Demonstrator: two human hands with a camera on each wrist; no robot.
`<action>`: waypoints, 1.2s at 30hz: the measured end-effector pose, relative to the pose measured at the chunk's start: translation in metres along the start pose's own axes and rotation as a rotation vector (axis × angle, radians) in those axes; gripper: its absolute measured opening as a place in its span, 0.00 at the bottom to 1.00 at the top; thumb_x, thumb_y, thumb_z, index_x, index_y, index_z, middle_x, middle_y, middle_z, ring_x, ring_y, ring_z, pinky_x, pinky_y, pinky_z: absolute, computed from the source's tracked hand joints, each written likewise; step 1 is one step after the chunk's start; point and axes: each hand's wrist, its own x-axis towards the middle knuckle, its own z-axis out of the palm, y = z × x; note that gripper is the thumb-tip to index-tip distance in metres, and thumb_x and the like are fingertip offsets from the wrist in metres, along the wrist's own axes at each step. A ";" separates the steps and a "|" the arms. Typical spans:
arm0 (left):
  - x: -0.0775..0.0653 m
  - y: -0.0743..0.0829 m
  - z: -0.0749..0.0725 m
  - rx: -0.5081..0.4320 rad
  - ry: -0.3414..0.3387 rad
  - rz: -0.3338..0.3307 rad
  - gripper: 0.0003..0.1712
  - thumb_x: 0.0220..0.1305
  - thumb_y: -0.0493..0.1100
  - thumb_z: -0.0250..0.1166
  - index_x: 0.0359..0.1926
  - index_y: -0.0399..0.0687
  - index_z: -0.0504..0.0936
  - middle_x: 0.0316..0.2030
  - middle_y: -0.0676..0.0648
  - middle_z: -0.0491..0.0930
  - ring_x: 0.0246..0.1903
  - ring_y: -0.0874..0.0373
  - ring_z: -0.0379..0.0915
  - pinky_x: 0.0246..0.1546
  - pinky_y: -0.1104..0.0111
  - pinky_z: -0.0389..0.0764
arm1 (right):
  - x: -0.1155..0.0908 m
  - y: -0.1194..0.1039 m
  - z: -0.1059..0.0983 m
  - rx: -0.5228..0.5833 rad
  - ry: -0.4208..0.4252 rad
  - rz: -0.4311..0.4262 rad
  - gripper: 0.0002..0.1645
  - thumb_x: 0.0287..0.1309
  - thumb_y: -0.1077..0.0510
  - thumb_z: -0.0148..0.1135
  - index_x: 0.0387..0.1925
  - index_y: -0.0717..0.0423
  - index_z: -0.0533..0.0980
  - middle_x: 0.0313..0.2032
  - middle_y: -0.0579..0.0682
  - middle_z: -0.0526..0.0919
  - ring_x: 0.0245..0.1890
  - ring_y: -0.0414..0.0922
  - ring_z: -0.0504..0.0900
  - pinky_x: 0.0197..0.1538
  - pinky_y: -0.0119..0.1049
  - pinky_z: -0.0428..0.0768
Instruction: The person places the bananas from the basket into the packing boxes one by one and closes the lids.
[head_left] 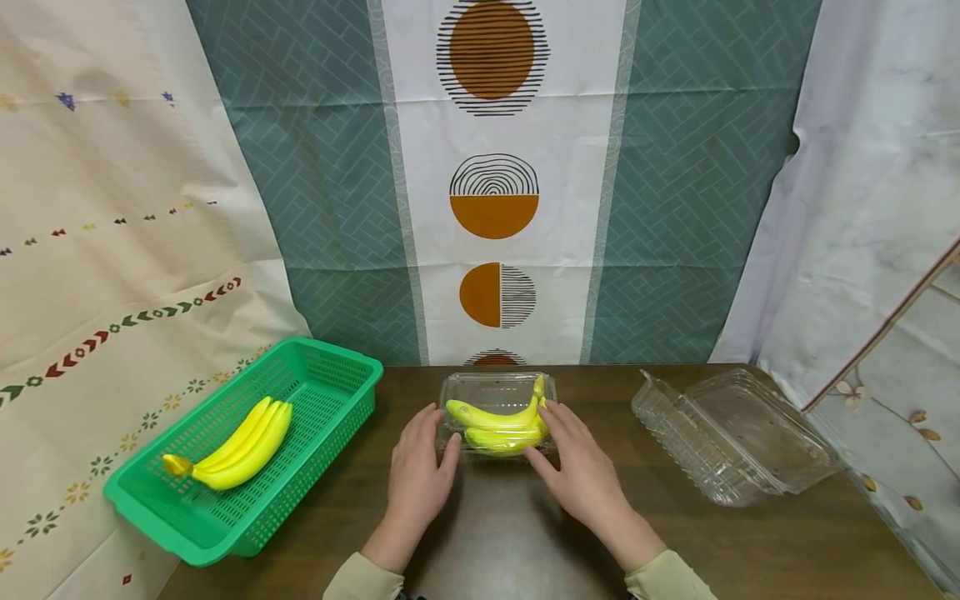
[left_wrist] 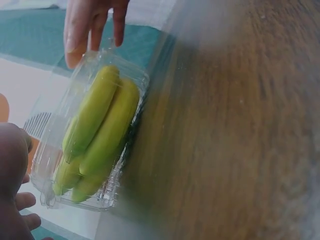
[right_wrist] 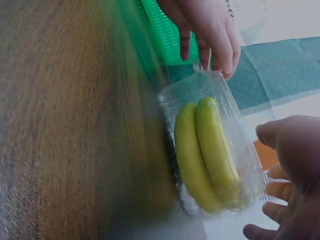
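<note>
A clear plastic clamshell box (head_left: 487, 382) stands on the table in front of me with its lid down. Through the plastic shows a bunch of yellow bananas (head_left: 502, 437), greenish in the wrist views. My left hand (head_left: 420, 467) is at the box's left end, fingertips right at the edge and thumb by the near corner. At the opposite end my right hand (head_left: 581, 467) has its fingers relaxed over the lid edge. Both wrist views show the fingers loosely extended around the box (left_wrist: 137, 72), not curled round it.
To the left, a green perforated basket (head_left: 315, 442) holds another banana bunch (head_left: 247, 446). An empty clear clamshell box (head_left: 757, 425) lies opened at the right on the brown wooden table (head_left: 510, 533). Patterned cloths (head_left: 330, 208) hang behind and at both sides.
</note>
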 end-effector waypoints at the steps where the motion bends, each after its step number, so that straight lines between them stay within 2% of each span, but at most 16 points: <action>1: -0.001 0.001 0.000 0.014 0.001 0.016 0.27 0.79 0.48 0.70 0.70 0.40 0.79 0.76 0.37 0.72 0.77 0.36 0.65 0.73 0.33 0.66 | 0.000 -0.001 0.000 -0.006 -0.002 -0.009 0.45 0.76 0.42 0.71 0.83 0.56 0.68 0.83 0.58 0.64 0.83 0.59 0.61 0.75 0.64 0.72; 12: -0.004 0.000 0.002 0.108 0.028 0.145 0.29 0.77 0.48 0.72 0.72 0.41 0.78 0.76 0.37 0.73 0.78 0.37 0.64 0.72 0.33 0.67 | -0.003 -0.005 0.002 -0.034 -0.022 -0.075 0.47 0.74 0.42 0.73 0.83 0.57 0.67 0.83 0.59 0.65 0.84 0.60 0.59 0.78 0.63 0.68; 19: -0.005 0.001 0.003 0.136 0.007 0.182 0.31 0.77 0.49 0.73 0.73 0.42 0.79 0.76 0.37 0.74 0.79 0.38 0.63 0.73 0.34 0.67 | -0.005 -0.007 0.001 -0.026 -0.060 -0.087 0.47 0.75 0.41 0.72 0.84 0.56 0.66 0.84 0.56 0.64 0.86 0.59 0.55 0.79 0.63 0.66; 29: -0.008 0.006 0.004 0.230 -0.050 0.238 0.37 0.76 0.53 0.73 0.78 0.43 0.76 0.77 0.38 0.74 0.80 0.37 0.61 0.74 0.34 0.65 | -0.007 -0.008 0.003 -0.050 -0.083 -0.129 0.47 0.75 0.41 0.72 0.84 0.55 0.66 0.85 0.57 0.62 0.87 0.57 0.52 0.77 0.62 0.69; 36: -0.009 0.007 0.005 0.264 -0.039 0.292 0.36 0.77 0.55 0.72 0.77 0.43 0.77 0.77 0.40 0.74 0.80 0.37 0.62 0.74 0.34 0.65 | -0.008 -0.009 0.002 -0.055 -0.088 -0.141 0.45 0.74 0.42 0.73 0.82 0.56 0.69 0.84 0.58 0.62 0.87 0.59 0.52 0.77 0.62 0.69</action>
